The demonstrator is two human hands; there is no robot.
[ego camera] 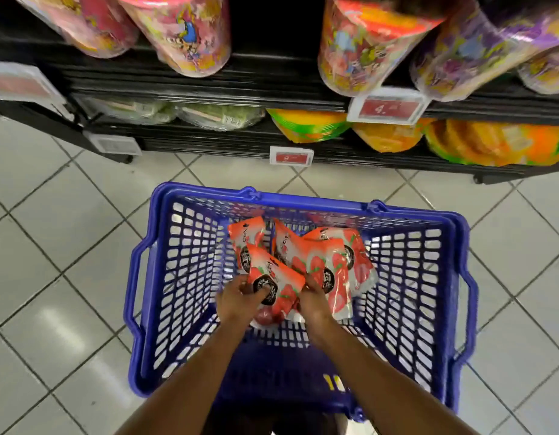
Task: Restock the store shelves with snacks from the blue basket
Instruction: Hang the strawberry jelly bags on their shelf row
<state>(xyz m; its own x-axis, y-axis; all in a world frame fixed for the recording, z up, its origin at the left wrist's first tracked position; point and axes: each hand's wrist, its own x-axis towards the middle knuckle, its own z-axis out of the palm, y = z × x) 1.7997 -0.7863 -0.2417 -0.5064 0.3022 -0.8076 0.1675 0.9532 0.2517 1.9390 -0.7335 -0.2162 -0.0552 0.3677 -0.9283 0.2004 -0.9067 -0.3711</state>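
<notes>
Fingers [263,289] of our left hand [240,298] clamp a red snack packet [279,277] low in the blue basket [303,196], centre frame. Our right hand [314,301] sits just beside it, its fingers hidden under the packets, so we cannot tell whether they grip. More packets [334,259] lie toward the far wall. Bare tiled floor [52,246] opens left and right of the rim. A narrow strip separates the far rim from the bottom shelf [209,144]. Tubs [190,36] overhang along the top.

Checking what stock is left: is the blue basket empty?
No, several orange-and-white snack packets lie inside the blue basket.
</notes>
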